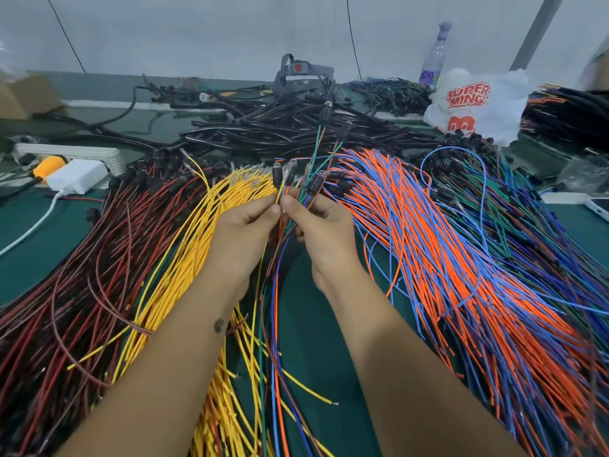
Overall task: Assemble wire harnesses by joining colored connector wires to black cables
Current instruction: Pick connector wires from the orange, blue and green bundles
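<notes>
wire sorting under way, joining not yet begun

far left of the hands, a white power strip (71, 155) and a white adapter (77, 176) sit on the green bench (31, 249). nearer in, the red and dark-red wires (99, 258) fan out toward the viewer, and just left of the hands lies the yellow wire pile (184, 245), partly under the left forearm.

the left hand (245, 225) pinches a yellow wire between thumb and fingertips, its small bulb-like connector standing just above. touching it, the right hand (321, 225) grasps a small mixed bundle (298, 179) of green, blue, orange and brown wires, their dark connector ends rising above both hands and the tails hanging down between the forearms.

beyond the hands, the black cables (280, 127) lie in a heap well apart from the bundle, untouched. right of the hands spreads the orange and blue wire pile (445, 252), then a green and dark-blue pile (534, 206) farther right, with a white plastic bag (474, 100) and a bottle (435, 57) behind.

judging by this, the work is early: one set of coloured wires is being gathered, one of each colour it seems, and no join to a black cable shows. large piles of every colour remain, so nearly all the harnesses look still to be made.
</notes>
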Tool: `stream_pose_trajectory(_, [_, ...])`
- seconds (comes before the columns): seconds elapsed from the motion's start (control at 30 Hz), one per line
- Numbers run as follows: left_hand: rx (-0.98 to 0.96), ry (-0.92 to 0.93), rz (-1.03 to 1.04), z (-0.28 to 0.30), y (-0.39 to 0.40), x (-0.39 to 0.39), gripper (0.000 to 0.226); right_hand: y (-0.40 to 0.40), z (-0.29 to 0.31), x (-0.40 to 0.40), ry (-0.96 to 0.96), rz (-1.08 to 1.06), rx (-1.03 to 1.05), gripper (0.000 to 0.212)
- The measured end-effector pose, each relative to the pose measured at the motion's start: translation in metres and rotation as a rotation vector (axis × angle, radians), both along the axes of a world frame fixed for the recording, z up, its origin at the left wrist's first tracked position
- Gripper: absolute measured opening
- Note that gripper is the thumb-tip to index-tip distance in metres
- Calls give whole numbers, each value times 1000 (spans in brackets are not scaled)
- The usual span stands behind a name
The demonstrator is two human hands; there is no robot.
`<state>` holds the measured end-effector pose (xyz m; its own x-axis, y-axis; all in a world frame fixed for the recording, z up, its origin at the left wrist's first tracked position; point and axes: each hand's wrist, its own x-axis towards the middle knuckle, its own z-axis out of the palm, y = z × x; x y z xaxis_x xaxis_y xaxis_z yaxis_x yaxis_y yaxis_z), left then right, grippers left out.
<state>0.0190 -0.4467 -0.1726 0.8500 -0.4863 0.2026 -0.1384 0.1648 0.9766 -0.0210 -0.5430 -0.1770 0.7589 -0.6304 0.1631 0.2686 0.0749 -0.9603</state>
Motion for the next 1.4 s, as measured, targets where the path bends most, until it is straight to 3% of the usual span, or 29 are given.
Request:
stream_pose_trajectory(0.13, [-29,67,49,-3,0,4,50,6,-1,4,41,3,-67,21])
stream_pose_trajectory(0.27, [-52,156,-1,-3,-1,5,30,5,-3,4,24,83,-32,34])
stream_pose_trajectory(0.4, [-10,194,13,-6,-2,8,17,4,-5,4,17,171,-50,26])
stream_pose_trajectory(0.6, [26,156,-28,-3,0,4,24,1,-4,0,-1,226,-45,11])
stream_pose_trajectory(0.83, [65,132,-53,0,-1,-4,28,-1,-4,-3,54,219,7,23])
stream_pose_trajectory(1.07, [200,65,-248,6,-3,-21,22,-3,0,-11,67,142,38,35])
stream_pose_trajectory(1.3, [248,259,-257,20,-4,-29,21,-6,7,-17,60,8,-85,28])
stream_pose_trajectory(1.4, [344,262,-284,35,2,-29,23,-5,11,-16,66,-70,-173,38])
